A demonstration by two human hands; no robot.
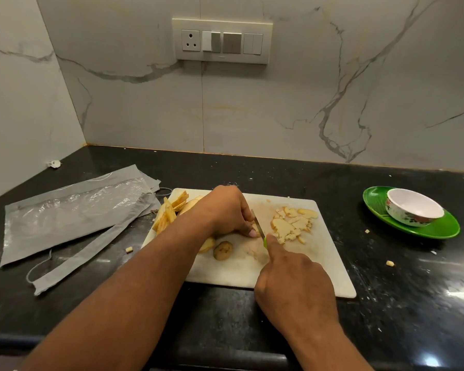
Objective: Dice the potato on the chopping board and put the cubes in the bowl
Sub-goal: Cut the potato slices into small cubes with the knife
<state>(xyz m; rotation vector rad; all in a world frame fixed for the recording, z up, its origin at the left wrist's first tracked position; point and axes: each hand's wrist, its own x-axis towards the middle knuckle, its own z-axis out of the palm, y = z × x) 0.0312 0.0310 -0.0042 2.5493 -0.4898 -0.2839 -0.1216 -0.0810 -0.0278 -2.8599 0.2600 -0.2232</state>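
Note:
A white chopping board point(319, 263) lies on the black counter. My left hand point(223, 210) holds down a potato piece at the board's middle, fingertips curled onto it. My right hand point(292, 279) grips a green-handled knife point(259, 226), index finger along its spine, the blade standing right beside my left fingertips. A heap of cut potato pieces point(292, 223) lies to the right of the blade. Potato strips point(169, 212) are stacked at the board's left edge, and a skin-covered end piece point(223, 250) lies near the front. The white floral bowl point(413, 210) stands at the right.
The bowl sits on a green plate point(439, 231) at the counter's right. Grey bags with clear plastic point(73, 212) lie left of the board. Stray potato bits point(389, 263) dot the counter. A tiled wall with a switch panel point(221, 41) stands behind.

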